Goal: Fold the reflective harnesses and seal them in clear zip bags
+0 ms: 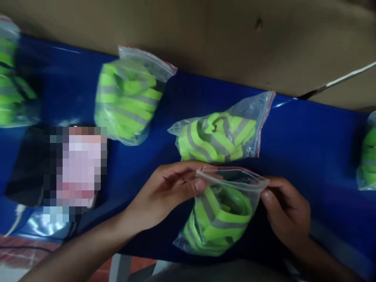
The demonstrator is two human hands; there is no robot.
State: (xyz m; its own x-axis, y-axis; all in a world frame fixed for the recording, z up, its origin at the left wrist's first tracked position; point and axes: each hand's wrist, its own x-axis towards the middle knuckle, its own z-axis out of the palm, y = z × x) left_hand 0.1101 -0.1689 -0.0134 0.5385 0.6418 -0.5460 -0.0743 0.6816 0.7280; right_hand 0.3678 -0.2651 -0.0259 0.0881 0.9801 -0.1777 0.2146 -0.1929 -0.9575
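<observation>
A clear zip bag with a red-edged top holds a rolled neon-yellow strap with grey stripes. My left hand pinches the bag's upper left corner between thumb and fingers. At the upper right corner, my right hand grips the bag the same way. The mouth of the bag looks slightly parted between my hands. Just beyond it lies a second bag with a similar striped strap, its red-edged end pointing right.
On the blue table are another bagged strap at the back left, one at the far left and one at the right edge. A phone-like device with a blurred screen lies left, beside a black object and cable.
</observation>
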